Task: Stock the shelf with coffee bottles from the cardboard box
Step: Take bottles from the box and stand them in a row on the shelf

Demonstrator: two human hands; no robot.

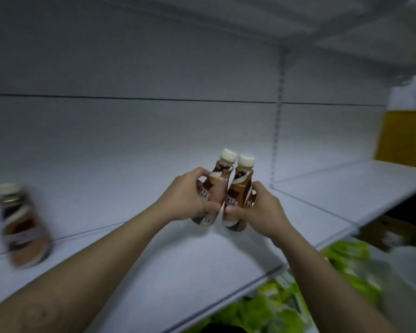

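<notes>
Both arms reach out over the white shelf (168,255), each hand wrapped around its own coffee bottle. The left hand (185,195) holds the left coffee bottle (216,186) around the lower body, fingers curled over the brown label from the left, thumb on the near side; the neck and cream cap stick up clear above the fingers. The right hand (257,207) grips the right coffee bottle (240,188) the same way from the right, fingers closed tight on the label, cap free above. The two bottles lean slightly and touch side by side, their bases just above the shelf or barely on it; I can't tell which. Far to the left of them on the same shelf stands a third coffee bottle (22,227), blurred, close to the back wall. Below the shelf's front edge, to the right of the hands, lie green packages (274,311), and beyond them part of a cardboard box (382,231) shows.
</notes>
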